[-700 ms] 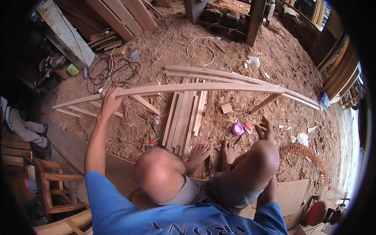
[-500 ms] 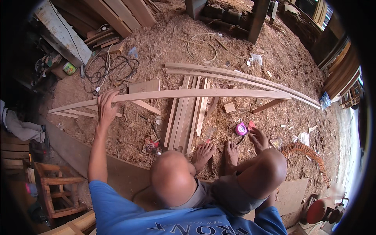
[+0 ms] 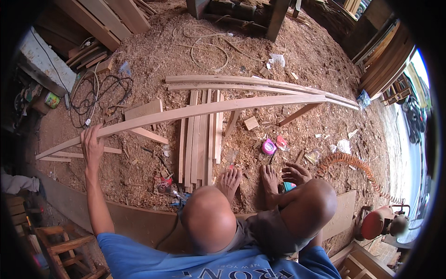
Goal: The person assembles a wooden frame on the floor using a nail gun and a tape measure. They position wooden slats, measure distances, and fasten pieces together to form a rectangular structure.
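Observation:
Out to the left, my left hand [image 3: 93,143] is closed around a long wooden strip [image 3: 204,109] close to its left end. The strip stretches to the right across several shorter wood sticks [image 3: 197,139]. My right hand [image 3: 296,174] is beside my right foot and knee, its fingers apart with nothing between them. Just below it a teal object [image 3: 288,187] shows in part; my knee hides the rest, and I cannot tell whether the hand touches it. A pink tape measure [image 3: 268,147] lies in the shavings ahead of my feet, with a red scrap [image 3: 281,142] beside it.
Two more long strips [image 3: 260,86] lie beyond. A small wood block [image 3: 251,122] sits among the shavings. Dark cables [image 3: 100,93] coil at the left. An orange coiled hose [image 3: 348,160] runs right towards a red machine [image 3: 374,224]. Boards stand at the far edges.
The view has shifted, so the scene sits further left. My right hand has drawn back from the tape measure and red scrap, and a teal object now shows below it. My left hand still grips the strip.

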The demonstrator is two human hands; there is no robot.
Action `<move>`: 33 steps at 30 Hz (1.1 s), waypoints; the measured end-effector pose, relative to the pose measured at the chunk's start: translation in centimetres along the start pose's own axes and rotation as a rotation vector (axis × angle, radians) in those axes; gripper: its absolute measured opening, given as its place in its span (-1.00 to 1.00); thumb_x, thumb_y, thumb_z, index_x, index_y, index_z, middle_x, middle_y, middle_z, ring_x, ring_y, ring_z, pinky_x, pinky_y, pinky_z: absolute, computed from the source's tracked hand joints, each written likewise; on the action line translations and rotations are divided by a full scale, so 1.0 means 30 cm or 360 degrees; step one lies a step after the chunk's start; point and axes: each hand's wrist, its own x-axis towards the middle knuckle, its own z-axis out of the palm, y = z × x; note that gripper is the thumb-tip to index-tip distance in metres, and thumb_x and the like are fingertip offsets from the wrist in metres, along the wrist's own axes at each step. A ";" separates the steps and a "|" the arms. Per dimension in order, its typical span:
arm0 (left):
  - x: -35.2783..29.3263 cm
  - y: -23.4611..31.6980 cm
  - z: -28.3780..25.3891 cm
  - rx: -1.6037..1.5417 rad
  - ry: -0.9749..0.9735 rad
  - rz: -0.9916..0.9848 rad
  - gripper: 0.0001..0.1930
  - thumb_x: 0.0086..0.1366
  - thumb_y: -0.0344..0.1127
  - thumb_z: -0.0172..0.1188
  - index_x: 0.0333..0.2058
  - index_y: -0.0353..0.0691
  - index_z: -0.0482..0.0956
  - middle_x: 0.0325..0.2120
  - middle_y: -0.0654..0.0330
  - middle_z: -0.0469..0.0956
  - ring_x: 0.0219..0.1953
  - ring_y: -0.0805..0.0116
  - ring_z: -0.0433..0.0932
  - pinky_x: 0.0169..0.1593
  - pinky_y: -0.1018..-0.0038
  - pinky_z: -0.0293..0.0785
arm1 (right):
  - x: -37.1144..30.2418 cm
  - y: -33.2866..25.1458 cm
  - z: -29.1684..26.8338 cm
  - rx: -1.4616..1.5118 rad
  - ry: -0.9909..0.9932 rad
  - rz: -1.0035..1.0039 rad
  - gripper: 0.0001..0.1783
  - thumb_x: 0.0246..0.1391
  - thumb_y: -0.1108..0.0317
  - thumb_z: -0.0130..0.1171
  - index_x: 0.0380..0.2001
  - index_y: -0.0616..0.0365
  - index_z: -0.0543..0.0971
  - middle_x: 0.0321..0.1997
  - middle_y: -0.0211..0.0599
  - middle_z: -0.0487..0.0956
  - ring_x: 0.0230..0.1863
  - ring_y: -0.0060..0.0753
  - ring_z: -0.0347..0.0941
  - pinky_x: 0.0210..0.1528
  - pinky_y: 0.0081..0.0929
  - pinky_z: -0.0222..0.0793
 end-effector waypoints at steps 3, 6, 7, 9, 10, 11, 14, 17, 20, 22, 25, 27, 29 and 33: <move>-0.015 -0.035 0.026 0.0122 0.0193 -0.0081 -0.48 0.04 -0.63 0.26 0.04 -0.18 0.51 -0.09 0.06 0.55 0.03 -0.04 0.49 0.13 0.05 0.37 | 0.050 0.026 -0.017 0.0007 0.0007 0.0000 -0.40 0.26 0.13 0.25 0.23 0.26 0.42 0.02 -0.15 0.62 -0.01 -0.27 0.60 0.10 -0.31 0.50; 0.029 -0.024 0.000 0.0169 0.0354 0.0033 -0.45 0.09 -0.69 0.18 0.09 -0.16 0.51 -0.05 0.07 0.55 0.07 -0.04 0.49 0.20 0.06 0.40 | 0.093 0.061 -0.030 0.0049 -0.0166 -0.0088 -0.43 0.28 0.16 0.23 0.23 0.27 0.42 0.02 -0.16 0.62 -0.04 -0.29 0.60 0.07 -0.31 0.53; 0.050 -0.003 -0.022 0.0204 0.0467 0.0080 -0.45 0.10 -0.71 0.16 0.10 -0.16 0.52 -0.05 0.07 0.55 0.08 -0.04 0.49 0.21 0.06 0.41 | 0.105 0.069 -0.036 0.0052 -0.0108 -0.0068 -0.44 0.28 0.17 0.23 0.22 0.27 0.42 0.02 -0.16 0.62 -0.04 -0.29 0.60 0.07 -0.32 0.54; 0.149 0.014 -0.118 0.0143 0.0668 0.0136 -0.48 0.15 -0.70 0.14 0.09 -0.16 0.56 -0.10 0.08 0.58 0.05 -0.02 0.52 0.23 0.07 0.40 | 0.116 0.089 -0.042 0.0066 -0.0048 -0.0044 -0.45 0.28 0.19 0.24 0.22 0.28 0.43 0.02 -0.14 0.63 -0.04 -0.28 0.60 0.06 -0.32 0.54; 0.203 0.034 -0.175 0.0180 0.0752 0.0144 -0.50 0.16 -0.70 0.14 0.08 -0.16 0.57 -0.12 0.08 0.59 0.02 -0.01 0.53 0.20 0.08 0.42 | 0.123 0.091 -0.050 0.0052 -0.0022 -0.0088 -0.48 0.29 0.22 0.23 0.20 0.28 0.44 0.01 -0.12 0.64 -0.02 -0.27 0.60 0.05 -0.31 0.55; 0.267 0.055 -0.238 0.0171 0.0827 0.0176 -0.50 0.19 -0.69 0.12 0.10 -0.15 0.57 -0.13 0.08 0.59 0.00 0.00 0.53 0.15 0.10 0.42 | 0.126 0.095 -0.054 0.0053 -0.0057 -0.0154 -0.48 0.29 0.22 0.23 0.20 0.28 0.44 0.01 -0.12 0.64 -0.02 -0.27 0.60 0.05 -0.31 0.55; 0.471 0.155 -0.407 0.0016 0.0895 0.0189 -0.47 0.27 -0.64 0.09 0.18 -0.05 0.53 -0.15 0.06 0.58 -0.08 0.01 0.54 0.01 0.17 0.42 | 0.138 0.100 -0.064 0.0027 -0.0047 -0.0198 -0.48 0.29 0.22 0.23 0.20 0.28 0.44 0.01 -0.12 0.64 -0.01 -0.27 0.60 0.05 -0.31 0.55; 0.620 0.304 -0.504 -0.0051 0.0893 0.0297 -0.43 0.28 -0.59 0.14 0.23 0.07 0.50 -0.15 0.09 0.61 -0.10 0.04 0.56 0.00 0.20 0.45 | 0.137 0.106 -0.077 0.0004 -0.0024 -0.0239 -0.48 0.29 0.23 0.23 0.20 0.28 0.44 0.01 -0.12 0.64 -0.01 -0.27 0.60 0.05 -0.32 0.55; 0.752 0.463 -0.510 -0.0191 0.0878 0.0441 -0.44 0.29 -0.49 0.19 0.24 0.15 0.49 -0.16 0.08 0.64 -0.15 0.05 0.59 0.00 0.23 0.48 | 0.138 0.112 -0.084 0.0001 -0.0017 -0.0276 -0.49 0.29 0.23 0.22 0.20 0.28 0.44 0.01 -0.12 0.64 0.00 -0.27 0.60 0.06 -0.32 0.55; 0.839 0.568 -0.461 -0.0277 0.0801 0.0499 -0.49 0.36 -0.38 0.17 0.25 0.20 0.47 -0.07 0.02 0.65 -0.14 0.08 0.65 -0.02 0.25 0.55 | 0.138 0.118 -0.091 -0.0004 -0.0012 -0.0300 -0.49 0.29 0.23 0.22 0.20 0.28 0.44 0.02 -0.11 0.64 0.00 -0.27 0.60 0.06 -0.32 0.55; 0.949 0.723 -0.334 -0.0637 0.0568 0.0471 -0.58 0.41 -0.17 0.15 0.23 0.14 0.50 -0.04 0.01 0.64 -0.05 0.10 0.65 0.01 0.28 0.55 | 0.135 0.132 -0.111 -0.0013 0.0024 -0.0351 -0.49 0.29 0.23 0.22 0.20 0.28 0.44 0.02 -0.11 0.64 0.01 -0.27 0.60 0.06 -0.32 0.55; 0.993 0.828 -0.219 -0.0753 0.0481 0.0504 -0.59 0.41 -0.11 0.16 0.20 0.05 0.53 -0.12 0.00 0.68 -0.15 0.16 0.67 -0.01 0.32 0.52 | 0.132 0.148 -0.126 -0.0038 0.0039 -0.0377 -0.49 0.29 0.24 0.22 0.20 0.28 0.44 0.02 -0.11 0.64 0.01 -0.27 0.60 0.06 -0.32 0.55; 1.010 0.917 -0.107 -0.0827 0.0272 0.0428 -0.58 0.40 -0.08 0.18 0.19 0.04 0.55 -0.15 0.04 0.71 -0.18 0.18 0.68 -0.03 0.32 0.54 | 0.138 0.158 -0.142 -0.0098 0.0042 -0.0419 -0.49 0.30 0.24 0.22 0.20 0.28 0.44 0.02 -0.11 0.64 0.01 -0.27 0.60 0.06 -0.32 0.55; 1.008 1.088 0.123 -0.0898 -0.0433 0.0125 -0.62 0.39 -0.11 0.19 0.15 0.04 0.59 -0.25 0.15 0.73 -0.26 0.29 0.67 -0.08 0.31 0.57 | 0.171 0.131 -0.167 -0.0284 -0.0060 -0.0564 -0.52 0.31 0.29 0.19 0.21 0.29 0.43 0.05 -0.07 0.62 0.04 -0.28 0.58 0.08 -0.34 0.52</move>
